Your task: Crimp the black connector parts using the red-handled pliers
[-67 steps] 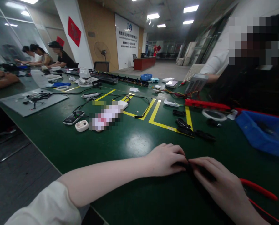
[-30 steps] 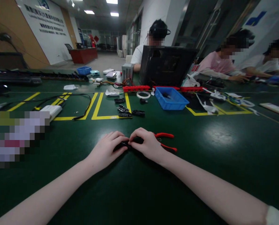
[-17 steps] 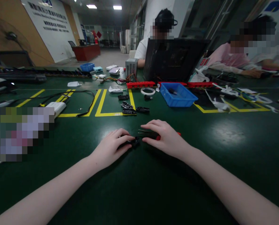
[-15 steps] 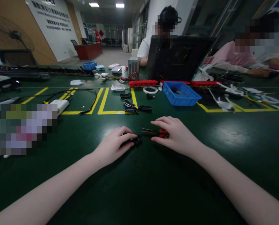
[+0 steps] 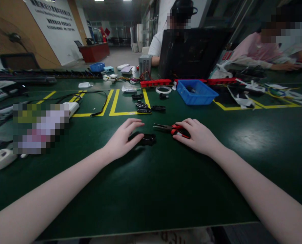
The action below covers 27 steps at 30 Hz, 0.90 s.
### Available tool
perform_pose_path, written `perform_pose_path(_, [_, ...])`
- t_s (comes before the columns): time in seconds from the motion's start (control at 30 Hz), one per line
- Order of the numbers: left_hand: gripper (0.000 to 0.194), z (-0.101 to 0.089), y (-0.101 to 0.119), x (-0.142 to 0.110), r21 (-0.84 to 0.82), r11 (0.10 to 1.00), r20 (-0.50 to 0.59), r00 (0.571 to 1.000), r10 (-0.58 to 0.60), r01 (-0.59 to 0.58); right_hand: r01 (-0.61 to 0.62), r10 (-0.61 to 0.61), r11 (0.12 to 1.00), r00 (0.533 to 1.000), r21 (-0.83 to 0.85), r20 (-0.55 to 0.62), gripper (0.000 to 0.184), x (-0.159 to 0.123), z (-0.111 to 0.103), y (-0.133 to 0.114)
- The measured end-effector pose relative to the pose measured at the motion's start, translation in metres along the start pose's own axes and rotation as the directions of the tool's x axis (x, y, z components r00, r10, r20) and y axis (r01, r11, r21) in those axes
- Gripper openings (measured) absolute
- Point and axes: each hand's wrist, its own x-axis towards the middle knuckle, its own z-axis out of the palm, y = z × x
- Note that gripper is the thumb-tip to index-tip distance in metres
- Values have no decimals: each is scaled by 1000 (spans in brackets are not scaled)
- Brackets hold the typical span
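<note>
The left hand spreads its fingers, thumb over the black part; the right hand holds the pliers in curled fingers

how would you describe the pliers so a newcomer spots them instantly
On the green table, find the person's right hand, nearer than the larger blue bin. At that hand are the pliers, pointing left. Their red handles set them apart from the black part at the left hand.
</note>
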Motion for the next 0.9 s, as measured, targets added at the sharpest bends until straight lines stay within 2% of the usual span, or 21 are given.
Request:
perform_pose_path(0.1, [33,-24,-26,0,156,983,-127,989,-76,95,23,-23,999,1000,44,-9,58,1,0,5])
perform_pose_path(0.13, [34,-36,-37,-3,253,955,-191,976,-106,154,31,-30,998,999,58,-11,59,1,0,7])
perform_pose_path(0.2, [41,-65,-62,-12,448,833,-342,923,-177,325,43,-42,996,999,81,-18,61,2,2,11])
perform_pose_path(0.27, [64,-96,-87,-28,527,667,-494,829,-263,526,49,-48,994,999,98,-15,62,3,4,15])
perform_pose_path(0.3, [80,-109,-98,-37,539,582,-528,782,-331,610,49,-48,993,999,107,-11,62,4,5,16])
perform_pose_path(0.37, [109,-130,-118,-55,552,419,-515,689,-510,721,47,-47,991,999,123,-4,63,5,6,18])
perform_pose_path(0.4, [118,-138,-126,-62,550,338,-504,627,-594,764,45,-45,991,999,128,0,64,5,6,18])
perform_pose_path(0.43, [121,-144,-132,-68,543,272,-489,563,-667,794,43,-43,990,999,132,4,64,5,5,18])
perform_pose_path(0.47, [121,-149,-138,-73,539,238,-465,522,-716,808,40,-42,990,999,134,7,65,5,5,18])
perform_pose_path(0.53, [118,-156,-145,-79,511,211,-430,460,-777,833,37,-40,991,999,130,15,65,6,4,17])
perform_pose_path(0.63, [112,-164,-150,-81,454,206,-410,409,-815,867,43,-45,993,999,109,19,63,6,4,17])
perform_pose_path(0.77, [111,-167,-153,-82,392,179,-468,363,-806,903,59,-59,996,998,59,-2,61,6,6,17])
perform_pose_path(0.9, [116,-165,-150,-83,361,169,-496,342,-798,917,63,-63,998,998,4,-19,61,7,7,13])
